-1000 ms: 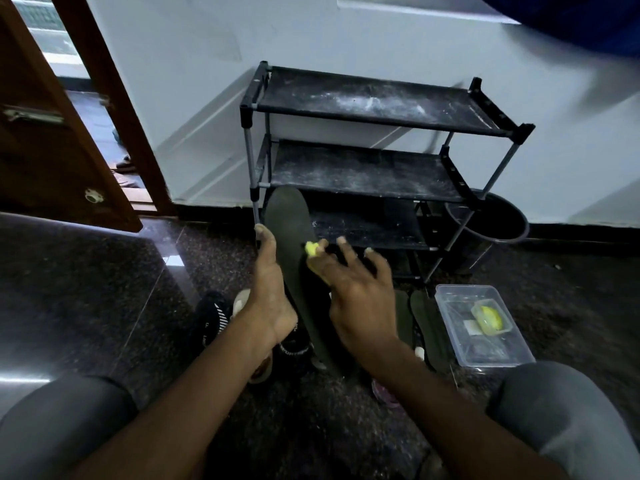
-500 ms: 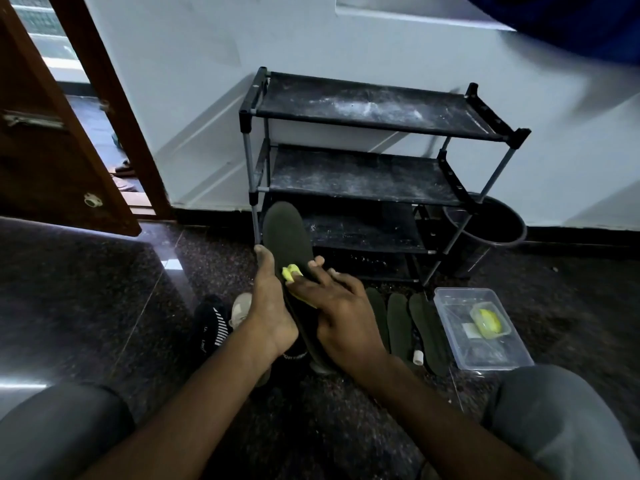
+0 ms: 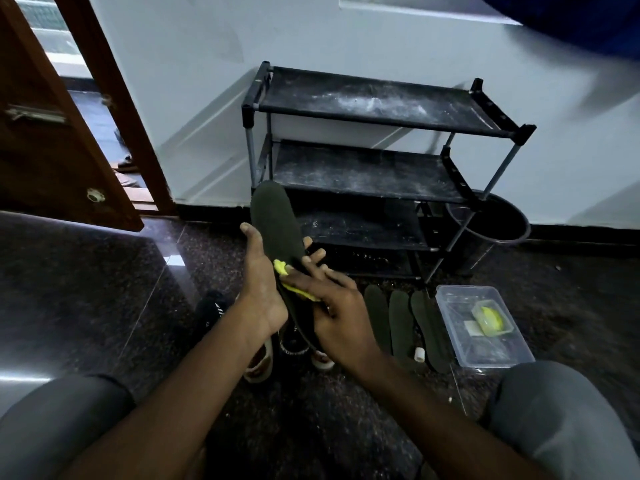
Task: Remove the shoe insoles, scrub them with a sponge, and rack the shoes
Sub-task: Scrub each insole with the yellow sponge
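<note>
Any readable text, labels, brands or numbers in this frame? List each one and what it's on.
Nothing in the frame is clear enough to quote.
Shoe under the hands: pale lettering on its band, too blurred to read.
Black shoe at left: white marks; cannot tell whether they are letters.
White slip inside the clear plastic box: too small to read.

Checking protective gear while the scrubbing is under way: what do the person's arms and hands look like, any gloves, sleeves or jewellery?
No gloves: the left hand and right hand are bare. Both forearms are bare too, with no sleeve in view. No watch, ring or bracelet shows. Grey trousers cover the knees at the bottom corners.
</note>
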